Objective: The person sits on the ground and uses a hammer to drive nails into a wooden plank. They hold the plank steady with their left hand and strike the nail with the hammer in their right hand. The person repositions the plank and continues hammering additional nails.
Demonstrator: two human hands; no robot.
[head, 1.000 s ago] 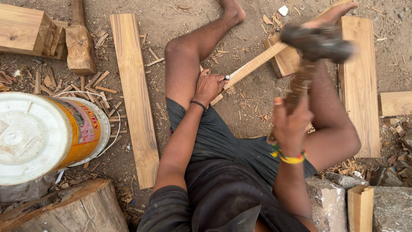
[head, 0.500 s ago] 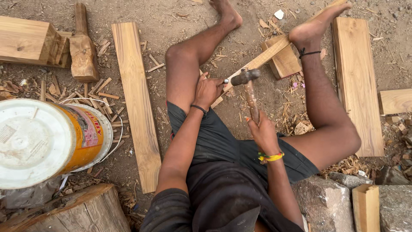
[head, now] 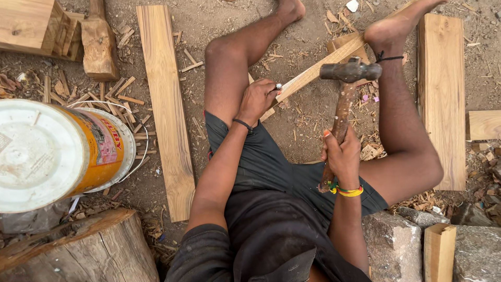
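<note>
A: Report the status of the work in hand.

B: The left hand is closed around a small metal tool, a nail or a punch; which one cannot be told. It holds the tool's tip on the long pale wooden strip. The strip runs diagonally from the frame centre toward 1 o'clock and passes under the person's right foot, which pins it to the ground.

A: And the striking tool?

B: The right hand grips the lower end of the worn wooden handle of the hammer with the dark metal head. The head stands clear of the strip, at 3 o'clock from the left hand.

A: Progress?

B: Judged from this view, the strip is positioned and clamped and the small tool is placed. How deep the tip sits cannot be told, so striking appears unfinished.

A: Containers?

B: One: a yellow-orange plastic bucket with a white lid, lying on its side at 9 o'clock from the left hand. The lid is fitted, so the contents are hidden. A wire bail hangs at its far end.
</note>
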